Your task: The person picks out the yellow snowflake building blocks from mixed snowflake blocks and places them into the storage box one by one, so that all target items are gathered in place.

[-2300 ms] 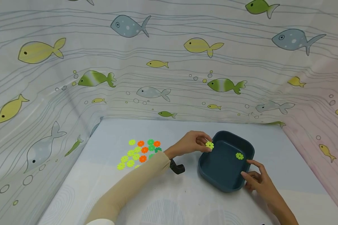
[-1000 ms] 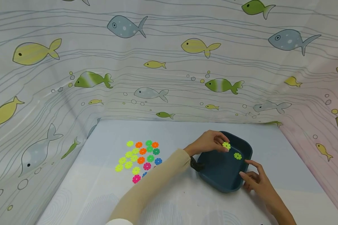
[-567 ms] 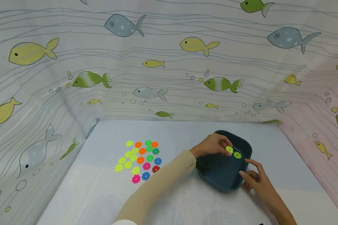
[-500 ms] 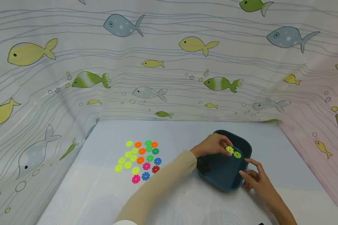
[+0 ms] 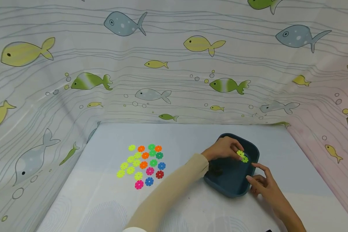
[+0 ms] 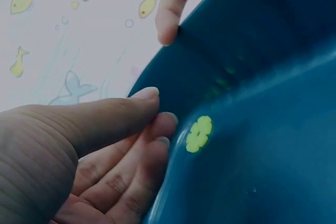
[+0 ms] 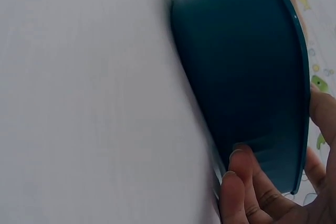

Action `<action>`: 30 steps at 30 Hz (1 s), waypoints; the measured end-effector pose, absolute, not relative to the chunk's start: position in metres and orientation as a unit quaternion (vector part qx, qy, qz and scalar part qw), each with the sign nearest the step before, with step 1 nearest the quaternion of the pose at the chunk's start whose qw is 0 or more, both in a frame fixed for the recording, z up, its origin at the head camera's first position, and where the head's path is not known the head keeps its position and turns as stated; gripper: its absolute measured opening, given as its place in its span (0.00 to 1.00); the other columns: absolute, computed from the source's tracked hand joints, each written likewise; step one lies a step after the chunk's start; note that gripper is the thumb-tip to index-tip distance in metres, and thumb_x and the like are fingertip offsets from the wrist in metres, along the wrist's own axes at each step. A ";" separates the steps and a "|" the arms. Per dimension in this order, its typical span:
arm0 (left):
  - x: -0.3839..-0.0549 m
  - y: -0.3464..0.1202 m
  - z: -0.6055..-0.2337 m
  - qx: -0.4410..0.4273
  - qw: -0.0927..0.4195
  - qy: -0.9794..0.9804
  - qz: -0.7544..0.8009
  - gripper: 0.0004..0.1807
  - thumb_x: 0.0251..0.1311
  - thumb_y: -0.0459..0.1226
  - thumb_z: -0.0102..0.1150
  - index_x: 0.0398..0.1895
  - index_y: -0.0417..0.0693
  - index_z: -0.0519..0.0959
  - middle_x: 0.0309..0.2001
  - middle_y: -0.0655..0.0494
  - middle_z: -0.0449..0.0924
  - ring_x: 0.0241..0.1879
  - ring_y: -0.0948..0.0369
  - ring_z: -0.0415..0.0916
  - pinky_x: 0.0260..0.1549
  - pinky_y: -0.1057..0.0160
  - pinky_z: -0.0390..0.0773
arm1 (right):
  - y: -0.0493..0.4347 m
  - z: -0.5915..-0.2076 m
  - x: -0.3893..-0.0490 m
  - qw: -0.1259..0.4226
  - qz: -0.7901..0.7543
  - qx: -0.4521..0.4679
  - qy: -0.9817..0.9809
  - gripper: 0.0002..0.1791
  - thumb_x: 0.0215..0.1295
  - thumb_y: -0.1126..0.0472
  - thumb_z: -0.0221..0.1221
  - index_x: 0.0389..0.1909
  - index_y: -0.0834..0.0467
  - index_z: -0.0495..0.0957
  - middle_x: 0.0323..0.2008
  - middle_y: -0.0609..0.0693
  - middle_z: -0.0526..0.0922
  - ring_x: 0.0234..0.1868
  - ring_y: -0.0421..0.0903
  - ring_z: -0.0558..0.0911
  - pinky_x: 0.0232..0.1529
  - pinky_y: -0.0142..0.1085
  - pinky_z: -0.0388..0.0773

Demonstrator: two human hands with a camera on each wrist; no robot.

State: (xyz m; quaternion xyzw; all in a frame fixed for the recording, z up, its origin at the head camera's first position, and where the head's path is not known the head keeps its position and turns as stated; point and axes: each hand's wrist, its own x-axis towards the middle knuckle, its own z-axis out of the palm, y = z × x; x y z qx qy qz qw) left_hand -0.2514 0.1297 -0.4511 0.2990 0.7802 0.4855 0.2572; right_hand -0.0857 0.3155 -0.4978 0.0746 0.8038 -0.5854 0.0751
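At one o'clock in the tray, the left hand is pinching a yellow disc in its fingers. At four, the right hand is gripping the tray.

Around the far, left and right sides we see a fish-printed backdrop, its right side pinkish. High on it we find a spotted blue-grey fish far left and a similar one far right, with wavy lines and bubbles below. On the pale table surface we see faint striped arches near left; a dark speck, too small to identify surely, lies near the middle.
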 end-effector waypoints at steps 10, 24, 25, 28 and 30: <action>-0.252 0.139 -0.458 0.280 0.264 0.801 0.459 0.16 0.53 0.31 0.79 0.45 0.47 0.86 0.32 0.62 0.85 0.29 0.66 0.83 0.31 0.70 0.81 | 0.316 -0.499 -0.086 0.075 -0.583 0.074 0.806 0.39 0.77 0.49 0.58 0.78 0.46 0.45 0.43 0.58 0.80 0.35 0.54 0.81 0.34 0.41 0.81; -0.255 0.147 -0.468 0.320 0.292 0.816 0.384 0.17 0.56 0.28 0.75 0.49 0.47 0.87 0.35 0.62 0.85 0.34 0.69 0.80 0.35 0.73 0.78 | 0.317 -0.499 -0.083 0.072 -0.589 0.074 0.801 0.38 0.78 0.50 0.58 0.78 0.45 0.47 0.44 0.58 0.81 0.35 0.54 0.81 0.34 0.41 0.81; -0.255 0.148 -0.468 0.324 0.295 0.816 0.376 0.17 0.56 0.28 0.75 0.49 0.47 0.87 0.35 0.62 0.84 0.34 0.69 0.80 0.34 0.73 0.78 | 0.317 -0.500 -0.084 0.072 -0.589 0.075 0.802 0.38 0.78 0.50 0.58 0.78 0.45 0.47 0.44 0.58 0.81 0.35 0.54 0.81 0.34 0.41 0.81; -0.254 0.150 -0.470 0.337 0.299 0.817 0.359 0.17 0.55 0.28 0.76 0.48 0.46 0.87 0.34 0.62 0.83 0.34 0.68 0.80 0.33 0.73 0.78 | 0.318 -0.500 -0.084 0.073 -0.587 0.076 0.803 0.38 0.77 0.50 0.58 0.78 0.45 0.46 0.44 0.59 0.81 0.35 0.54 0.81 0.34 0.41 0.81; -0.254 0.151 -0.472 0.351 0.294 0.819 0.347 0.17 0.55 0.28 0.76 0.47 0.46 0.87 0.34 0.62 0.83 0.34 0.69 0.79 0.33 0.74 0.78 | 0.318 -0.500 -0.085 0.072 -0.587 0.075 0.803 0.38 0.78 0.50 0.58 0.78 0.45 0.46 0.44 0.59 0.81 0.35 0.54 0.81 0.34 0.41 0.81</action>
